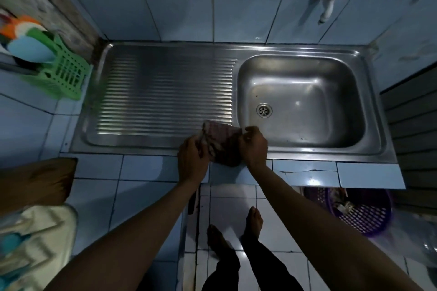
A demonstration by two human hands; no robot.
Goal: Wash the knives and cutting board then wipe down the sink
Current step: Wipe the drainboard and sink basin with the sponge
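A steel sink (369,149) with a ribbed drainboard (165,92) on its left and a basin (302,99) on its right fills the middle of the view. At its front edge both hands hold a dark reddish checked cloth (222,139). My left hand (192,157) grips the cloth's left side. My right hand (253,146) grips its right side. The cloth hangs over the sink's front rim. No knife or cutting board shows on the sink.
A tap (329,0) with a pink handle juts from the blue tiled wall above the basin. A green rack (63,71) with coloured dishes stands at the left. A purple basket (361,212) sits on the floor at right. My bare feet (236,227) stand below.
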